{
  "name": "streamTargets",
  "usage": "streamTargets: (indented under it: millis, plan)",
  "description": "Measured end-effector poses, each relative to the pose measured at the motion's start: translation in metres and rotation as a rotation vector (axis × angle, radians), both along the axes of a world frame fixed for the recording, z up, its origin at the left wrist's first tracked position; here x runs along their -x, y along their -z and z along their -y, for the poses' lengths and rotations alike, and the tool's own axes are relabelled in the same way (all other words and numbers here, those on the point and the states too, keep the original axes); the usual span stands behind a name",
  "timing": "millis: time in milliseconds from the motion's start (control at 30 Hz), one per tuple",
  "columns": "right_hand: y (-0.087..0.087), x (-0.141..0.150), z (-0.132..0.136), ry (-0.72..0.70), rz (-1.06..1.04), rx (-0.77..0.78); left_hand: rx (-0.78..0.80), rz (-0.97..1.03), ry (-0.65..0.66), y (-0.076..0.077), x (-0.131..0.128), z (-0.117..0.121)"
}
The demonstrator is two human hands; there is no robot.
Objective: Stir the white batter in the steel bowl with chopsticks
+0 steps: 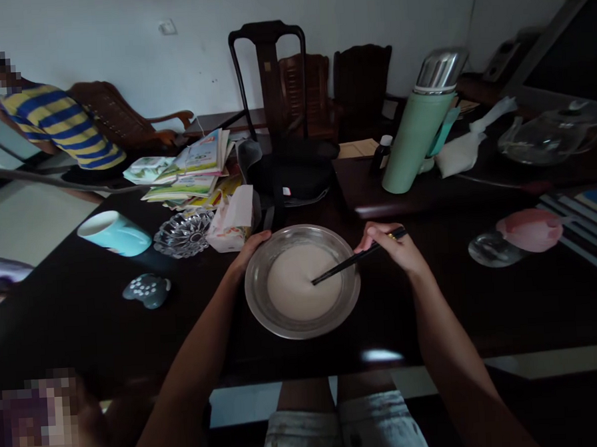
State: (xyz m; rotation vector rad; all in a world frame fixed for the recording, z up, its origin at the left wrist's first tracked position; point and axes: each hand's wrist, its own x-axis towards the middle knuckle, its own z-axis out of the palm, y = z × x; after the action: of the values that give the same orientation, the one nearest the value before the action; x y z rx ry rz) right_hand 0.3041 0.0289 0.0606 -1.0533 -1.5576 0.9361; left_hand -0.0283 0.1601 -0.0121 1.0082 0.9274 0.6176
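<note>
A round metal bowl [256, 299] stands on the dark table, holding a pale, milky liquid [300, 300]. My left hand [250, 249] is at the bowl's upper left rim, its fingers closed around the edge and partly hidden behind it. With my right hand [392, 247] I grip a pair of black chopsticks [337, 268] that slant down to the left over the near rim side, their tips in the liquid near its middle. A tissue pack [231, 224] sits just beyond my left hand.
On the left are a turquoise mug [113, 233], a glass dish [184, 235] and a dark game controller [146, 290]. A black bag [296, 177] lies behind the bowl. A green thermos [417, 140] and a pink-lidded container [529, 230] stand right. People are at left.
</note>
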Motion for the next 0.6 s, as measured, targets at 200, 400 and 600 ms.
streamTargets:
  millis: [200,400,600]
  plan:
    - [0.002,0.0,-0.004,0.055,0.162,-0.112,-0.164,-0.009,-0.16,-0.009,-0.012,0.006]
    - [0.001,-0.002,-0.002,-0.019,-0.018,0.013,-0.172,-0.029,-0.175,-0.015,-0.015,0.008]
    - [0.005,0.001,-0.004,-0.01,0.089,-0.029,-0.115,0.009,-0.18,-0.006,-0.013,0.006]
